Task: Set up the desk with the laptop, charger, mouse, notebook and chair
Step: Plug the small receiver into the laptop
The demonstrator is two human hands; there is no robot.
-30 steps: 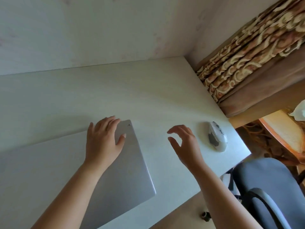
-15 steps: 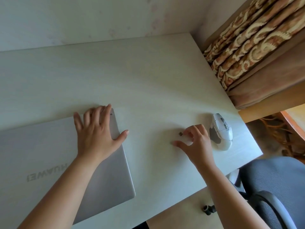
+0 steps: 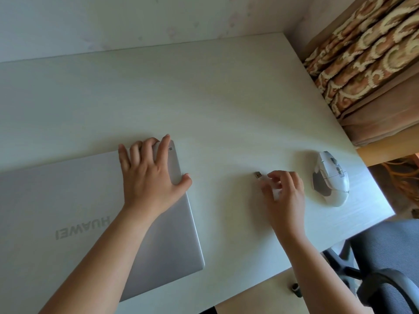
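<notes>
Closed silver laptop [image 3: 95,214] lies flat at the desk's [image 3: 204,98] left front. Left hand [image 3: 152,175] rests spread on its far right corner. Right hand [image 3: 283,191] pinches a small USB dongle [image 3: 258,175]. White mouse [image 3: 331,177] just beside; grey chair [image 3: 390,252] lower right.

A room in a home, set up as a small study corner; a pale wood-grain table [image 3: 204,98] stands pushed against a plain light wall [image 3: 136,19], with heavy patterned curtains [image 3: 367,55] in brown and cream hanging just beside its far right edge; a closed silver laptop [image 3: 68,211] and a white mouse [image 3: 331,180] lie on it; a grey fabric office chair [image 3: 390,252] stands at the near right corner.
</notes>
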